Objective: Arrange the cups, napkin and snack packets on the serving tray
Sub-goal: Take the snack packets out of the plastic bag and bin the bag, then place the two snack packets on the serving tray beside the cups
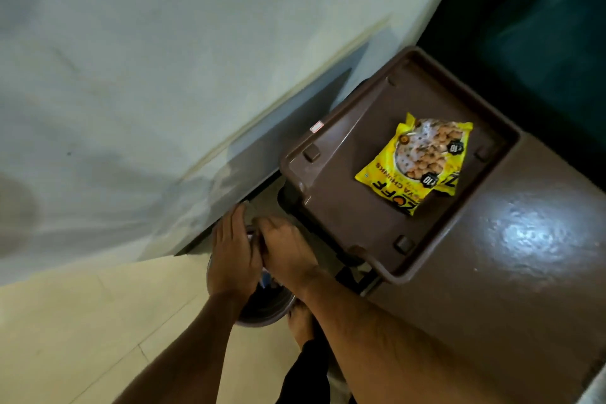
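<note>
A brown plastic serving tray (331,207) lies on a brown table and overhangs its near-left edge. On it lie two overlapping yellow snack packets (416,161), the top one almost hiding the other. Both my hands are low, left of the tray, over a round metal container (262,311) on the floor. My left hand (232,256) shows its back, fingers straight. My right hand (288,249) bends its fingers down beside it, over a small metal part (252,233). What the fingers hold is hidden. Something blue (265,279) shows between the wrists. No cups or napkin are in view.
The brown table (524,256) fills the right side, with a dark green surface (541,26) behind it. A pale wall (131,75) with a grey skirting runs along the left. Cream floor tiles (82,338) lie below. My bare foot (300,321) stands by the container.
</note>
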